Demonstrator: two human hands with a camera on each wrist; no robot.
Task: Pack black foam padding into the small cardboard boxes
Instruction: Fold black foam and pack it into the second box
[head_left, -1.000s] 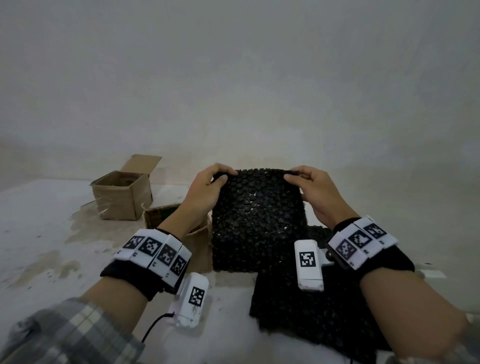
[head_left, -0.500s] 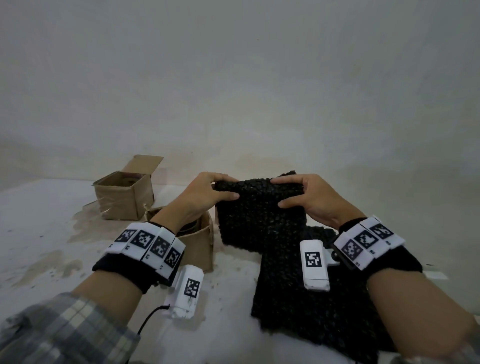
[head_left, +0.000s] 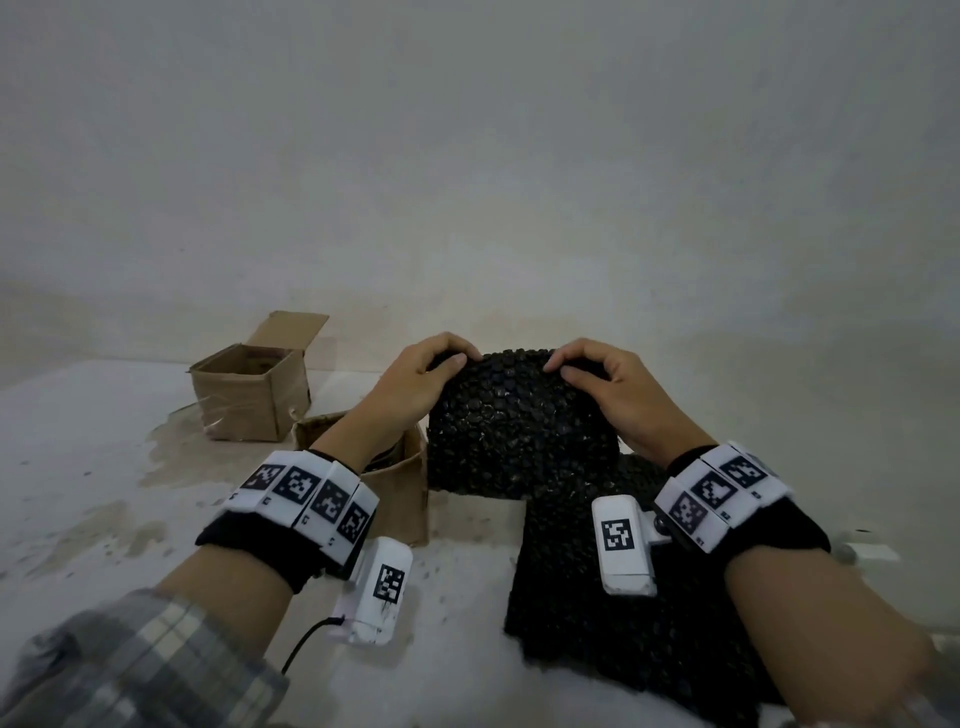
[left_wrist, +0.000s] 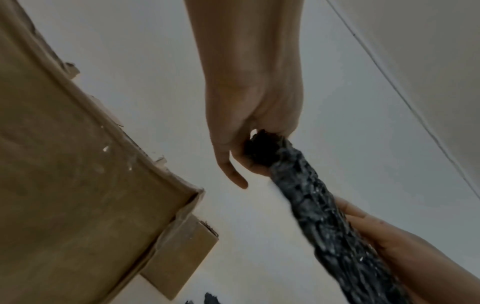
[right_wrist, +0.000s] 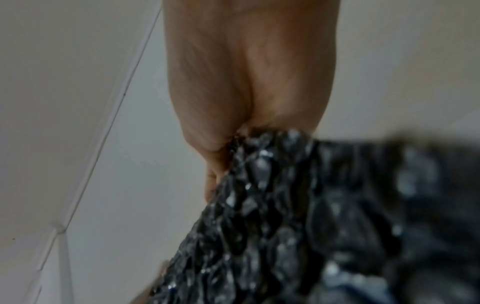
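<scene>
you hold a black foam sheet (head_left: 519, 431) upright off the table, its top edge folded over, your left hand (head_left: 415, 384) and right hand (head_left: 613, 395) each pinching a top corner. it hangs just beside the near cardboard box (head_left: 400, 488), not yet in. more foam (head_left: 623, 597) lies below. the far box (head_left: 244, 395) stands open, contents unclear, so most packing looks left.

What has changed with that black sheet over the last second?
The foam sheet, hanging long a second ago, was gathered up shorter; now it hangs doubled over, bulging. The left hand and right hand have kept gripping its top edge, moving closer together. Both cardboard boxes and the foam pile stayed put.
</scene>
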